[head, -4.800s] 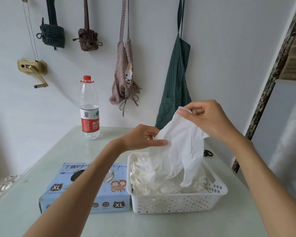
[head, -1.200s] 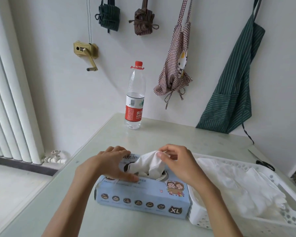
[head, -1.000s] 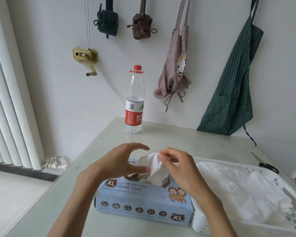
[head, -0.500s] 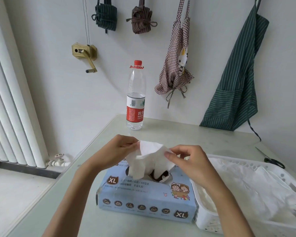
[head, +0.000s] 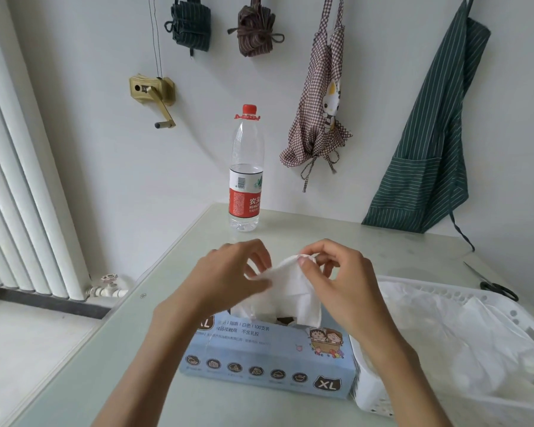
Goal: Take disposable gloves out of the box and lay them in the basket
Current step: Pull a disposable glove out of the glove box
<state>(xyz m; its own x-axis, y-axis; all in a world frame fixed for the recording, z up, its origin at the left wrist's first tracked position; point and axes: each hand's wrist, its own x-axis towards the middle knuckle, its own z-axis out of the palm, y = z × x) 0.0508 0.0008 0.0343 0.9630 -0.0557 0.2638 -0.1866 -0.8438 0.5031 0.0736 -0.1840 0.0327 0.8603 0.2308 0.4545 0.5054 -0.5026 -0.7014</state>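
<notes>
both hands pinch one white glove [head: 293, 291] above the box [head: 269, 359]: left hand [head: 228, 278] at its left edge, right hand [head: 336, 282] at the cuff; basket [head: 506, 306] touches the box's right end near the table's right edge

A white glove [head: 293, 291] is seen above a pale blue box [head: 269, 362] printed with dark icons. A white basket [head: 373, 399] is filled with white gloves [head: 463, 331]. A red-labelled, red-capped clear bottle [head: 246, 180], a green striped apron [head: 426, 143] and a brown checked apron [head: 319, 106] are shown.

left hand [head: 228, 277] and right hand [head: 339, 285] pinching white glove [head: 293, 291] above blue box [head: 269, 355]
</notes>
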